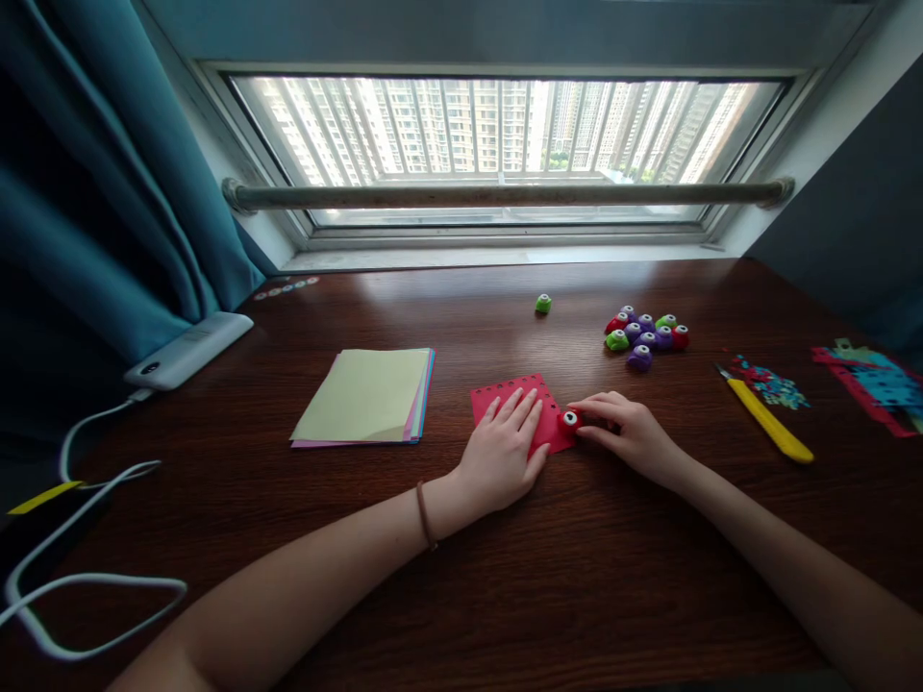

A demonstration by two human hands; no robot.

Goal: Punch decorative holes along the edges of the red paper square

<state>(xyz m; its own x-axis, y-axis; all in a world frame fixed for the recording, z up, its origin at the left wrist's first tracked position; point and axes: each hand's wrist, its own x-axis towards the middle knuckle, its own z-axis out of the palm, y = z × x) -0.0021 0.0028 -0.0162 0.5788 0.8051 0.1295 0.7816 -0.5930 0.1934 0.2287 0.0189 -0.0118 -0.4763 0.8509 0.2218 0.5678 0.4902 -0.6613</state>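
Observation:
A red sheet of paper (pixel 485 399) lies on the table, with small punched holes along its far and right edges. My left hand (pixel 503 450) rests flat on it, fingers spread. At the sheet's right edge sits a small red craft punch (pixel 569 421) with a white-ringed top. The thumb and fingers of my right hand (pixel 626 432) close around that punch from the right side. Part of the sheet is hidden beneath my left hand.
Left of my hands lies a stack of coloured paper (pixel 364 396). Several purple, red and green punches (pixel 641 336) cluster at the back right; one green punch (pixel 543 304) stands apart. A yellow craft knife (pixel 770 421), paper bits (pixel 775 384) and cut sheets (pixel 876 383) lie right. A white power bank (pixel 191 351) lies left.

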